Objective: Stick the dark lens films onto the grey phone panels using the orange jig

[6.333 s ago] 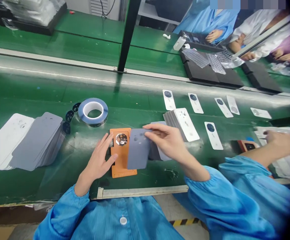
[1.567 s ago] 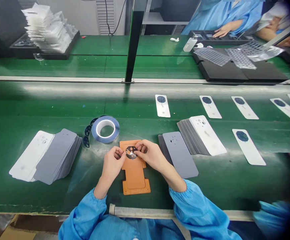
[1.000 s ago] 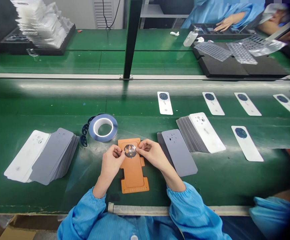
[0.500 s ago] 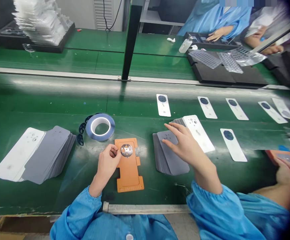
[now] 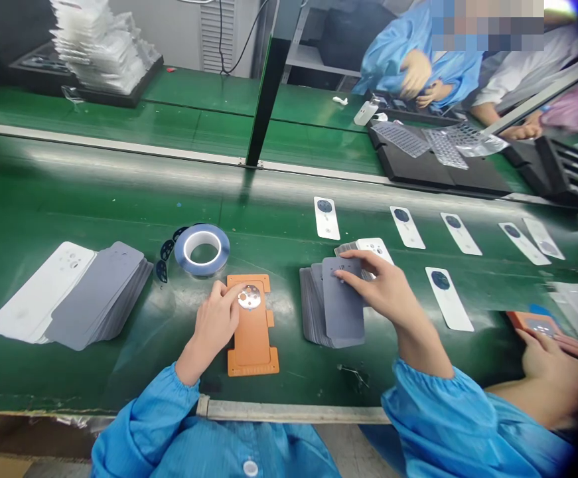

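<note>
My left hand [image 5: 215, 324] has its fingers curled together over the left edge of an orange fixture [image 5: 255, 342]. Its fingertips are at a shiny round disc with holes [image 5: 249, 297] near the fixture's top; what they pinch, if anything, is hidden. With thumb and fingers, my right hand [image 5: 383, 285] holds the upper part of a grey phone back panel [image 5: 343, 309]. That panel overlaps a fanned stack of grey panels [image 5: 312, 312]. Behind my right fingers, white panels with camera holes [image 5: 375, 249] are partly covered.
Left of the fixture lie a blue tape roll [image 5: 184, 255], black round pieces [image 5: 162, 271] and a white-and-grey panel stack [image 5: 94, 292]. Panels with dark discs [image 5: 450, 299] lie at right. A neighbour's hand [image 5: 550, 365] holds another orange fixture [image 5: 517, 320]. A dark post [image 5: 263, 99] stands ahead.
My right hand has come down onto the grey stack and taken hold of its top panel, which now stands more upright. My left hand stays at the disc, its fingers slightly shifted.
</note>
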